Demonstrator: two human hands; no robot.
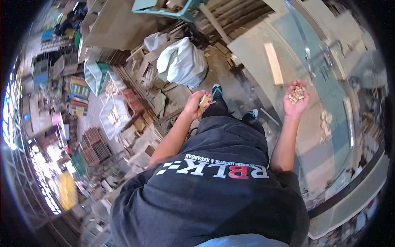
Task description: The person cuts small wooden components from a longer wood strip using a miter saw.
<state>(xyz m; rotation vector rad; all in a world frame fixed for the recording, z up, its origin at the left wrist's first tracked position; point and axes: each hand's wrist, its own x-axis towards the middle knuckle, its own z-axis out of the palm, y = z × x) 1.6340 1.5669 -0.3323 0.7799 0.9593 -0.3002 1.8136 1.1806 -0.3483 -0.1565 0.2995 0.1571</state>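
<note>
My left hand (198, 106) is closed, fingers curled round small light-coloured wooden pieces (203, 101); their exact shape is partly hidden by the fingers. Palm up, my right hand (295, 101) cups a heap of short wooden dowels (296, 95) above the worktable. A flat wooden strip (274, 64) lies on the table (255, 51), just beyond the right hand. To the right of that forearm sits a loose pile of small wooden pieces (325, 125).
A metal clamp-like fixture (327, 57) stands on the table's far right. Ahead on the floor is a stuffed white sack (183, 61). At left are white baskets (114, 117), a red crate (132, 103) and wood scraps. A teal crate (181, 14) is at the top.
</note>
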